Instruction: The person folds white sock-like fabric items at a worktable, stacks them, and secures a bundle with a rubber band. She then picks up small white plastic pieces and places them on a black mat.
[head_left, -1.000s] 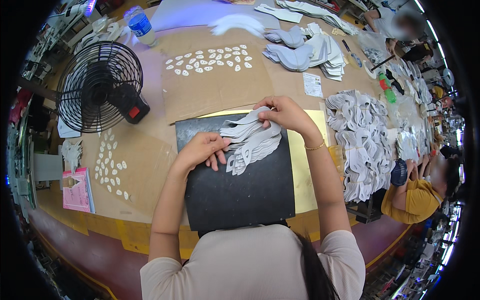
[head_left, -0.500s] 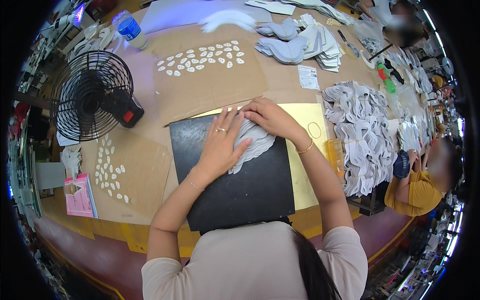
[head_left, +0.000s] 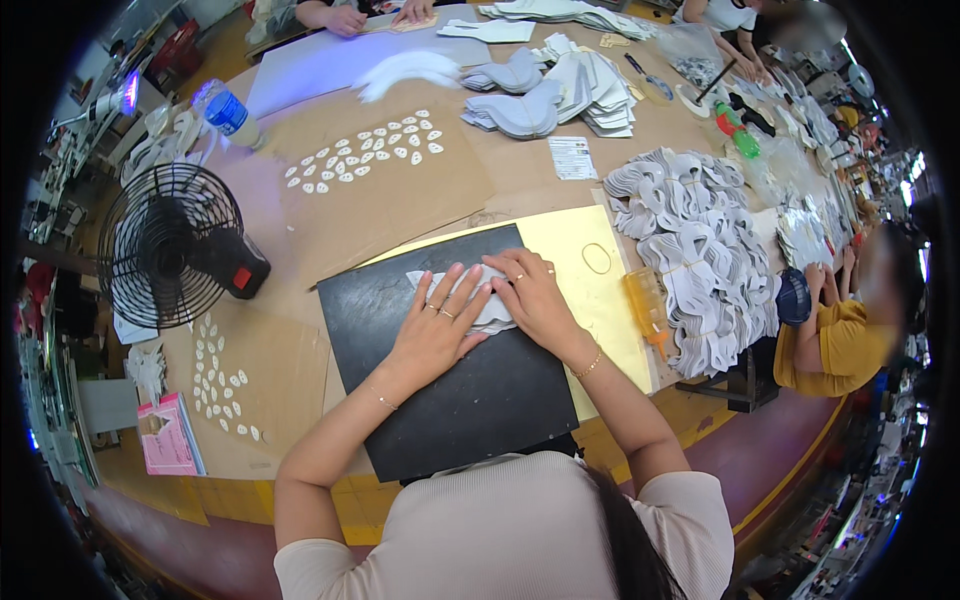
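Note:
A small pile of pale grey cut shoe-like pieces [head_left: 494,318] lies on a black board [head_left: 460,415]. My left hand [head_left: 440,322] rests flat over the pile's left part, its fingers stretched out and slightly spread. Across the right part lies my right hand [head_left: 537,305], fingers extended, their tips close to the left fingertips. Both hands cover much of the pile, so its full outline is hidden. Under the board sits a yellow sheet [head_left: 622,345], which carries a rubber band [head_left: 584,262] at the right.
Beside the sheet leans an amber squeeze bottle [head_left: 645,312], with banded stacks of grey cut pieces [head_left: 690,265] beyond. A black fan [head_left: 170,245] stands left. Small white pieces [head_left: 372,148] dot brown cardboard [head_left: 410,205]. A person in yellow [head_left: 835,350] works at right; another person's hands [head_left: 350,20] show at the far edge.
My right hand has gone from gripping the pile's upper edge to lying flat on it. The pieces, fanned out before, now lie lower under both hands. The view has shifted and turned somewhat.

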